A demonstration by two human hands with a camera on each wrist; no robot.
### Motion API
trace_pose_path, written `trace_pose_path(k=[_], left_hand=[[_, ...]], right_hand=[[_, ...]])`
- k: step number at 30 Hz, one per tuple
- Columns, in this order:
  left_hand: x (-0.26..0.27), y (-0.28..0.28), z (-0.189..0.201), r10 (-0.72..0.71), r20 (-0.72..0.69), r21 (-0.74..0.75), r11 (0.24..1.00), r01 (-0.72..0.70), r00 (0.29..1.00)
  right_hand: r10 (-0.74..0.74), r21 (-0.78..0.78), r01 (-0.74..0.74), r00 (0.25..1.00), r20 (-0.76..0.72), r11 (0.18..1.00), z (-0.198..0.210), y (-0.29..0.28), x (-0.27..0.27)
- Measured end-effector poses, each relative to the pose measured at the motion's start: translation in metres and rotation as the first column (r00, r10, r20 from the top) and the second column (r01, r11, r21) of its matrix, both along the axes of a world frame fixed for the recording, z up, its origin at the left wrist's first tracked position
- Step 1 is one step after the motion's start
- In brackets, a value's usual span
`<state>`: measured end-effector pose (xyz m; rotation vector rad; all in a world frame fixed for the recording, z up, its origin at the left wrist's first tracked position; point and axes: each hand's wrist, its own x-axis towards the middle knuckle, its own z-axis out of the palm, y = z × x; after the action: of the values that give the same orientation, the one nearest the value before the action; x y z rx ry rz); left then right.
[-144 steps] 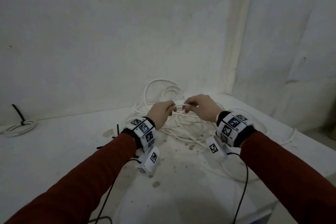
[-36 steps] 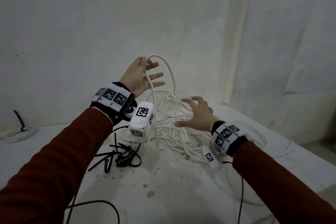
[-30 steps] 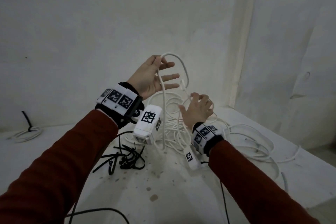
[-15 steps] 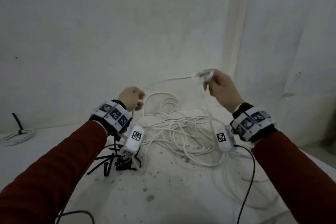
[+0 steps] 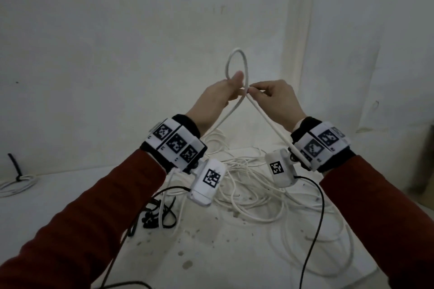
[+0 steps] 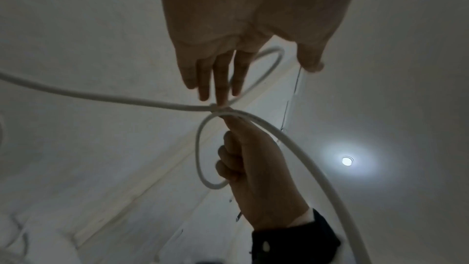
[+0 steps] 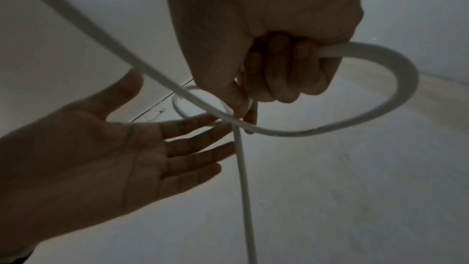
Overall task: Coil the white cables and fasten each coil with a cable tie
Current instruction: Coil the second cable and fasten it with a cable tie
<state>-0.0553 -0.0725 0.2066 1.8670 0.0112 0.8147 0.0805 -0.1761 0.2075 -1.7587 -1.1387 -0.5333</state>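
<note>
Both hands are raised in front of the wall and meet at a crossing of the white cable (image 5: 227, 67), which forms a small loop above them. My right hand (image 5: 274, 98) pinches that crossing between thumb and forefinger, its other fingers curled round the cable (image 7: 304, 133). My left hand (image 5: 218, 98) is open, its straight fingers (image 6: 218, 87) touching the crossing from the other side. From the crossing, two strands hang down to the tangled white cable heap (image 5: 246, 195) on the table. Black cable ties (image 5: 152, 218) lie in a bunch left of the heap.
The stained white table (image 5: 199, 253) stands in a corner of white walls. A finished white coil (image 5: 16, 183) with a black tie lies at the far left. Black cords (image 5: 314, 230) hang from the wrist cameras across the table.
The hands, apart half a second ago, have come together and risen. The right hand has brought the cable to the left hand, and a small loop now stands above them.
</note>
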Motion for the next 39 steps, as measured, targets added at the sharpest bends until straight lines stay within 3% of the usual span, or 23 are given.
trace_pose_path(k=[6, 10, 14, 19, 24, 29, 33, 36, 39], left_hand=[[0.018, -0.005, 0.0, 0.227, 0.01, 0.013, 0.974, -0.228, 0.974], [0.009, -0.008, 0.001, 0.103, -0.034, -0.053, 0.993, -0.104, 0.994], [-0.005, -0.007, 0.004, 0.02, 0.062, -0.022, 1.0, -0.019, 0.998], [-0.029, 0.018, 0.021, 0.098, 0.201, -0.133, 0.989, -0.072, 0.975], [-0.037, 0.06, 0.02, 0.265, 0.195, -0.27, 0.94, -0.208, 0.944], [-0.044, 0.08, 0.002, 0.306, 0.077, -0.358, 0.896, -0.261, 0.949], [-0.047, 0.057, -0.018, 0.155, -0.125, -0.31, 0.932, -0.187, 0.98], [-0.05, 0.03, -0.031, 0.038, -0.287, -0.251, 0.961, -0.114, 0.957], [-0.051, 0.009, -0.036, 0.015, -0.322, -0.204, 0.975, -0.085, 0.947]], right_hand=[[-0.054, -0.068, 0.059, 0.995, 0.08, 0.996, 0.0, 0.007, -0.011], [-0.06, -0.04, 0.062, 0.997, 0.055, 0.997, 0.0, 0.003, -0.007], [-0.105, 0.044, 0.111, 0.988, -0.117, 0.993, 0.005, -0.01, 0.014], [-0.011, 0.055, 0.025, 0.971, -0.237, 0.998, -0.001, -0.04, 0.042], [0.067, 0.098, -0.043, 0.962, -0.263, 0.994, -0.015, -0.07, 0.054], [0.13, 0.193, -0.069, 0.937, -0.325, 0.979, -0.021, -0.093, 0.071], [0.337, 0.339, -0.201, 0.847, -0.412, 0.919, -0.015, -0.1, 0.075], [0.328, 0.35, -0.197, 0.87, -0.369, 0.916, 0.0, -0.101, 0.066], [0.319, 0.293, -0.234, 0.902, -0.291, 0.927, 0.015, -0.095, 0.053]])
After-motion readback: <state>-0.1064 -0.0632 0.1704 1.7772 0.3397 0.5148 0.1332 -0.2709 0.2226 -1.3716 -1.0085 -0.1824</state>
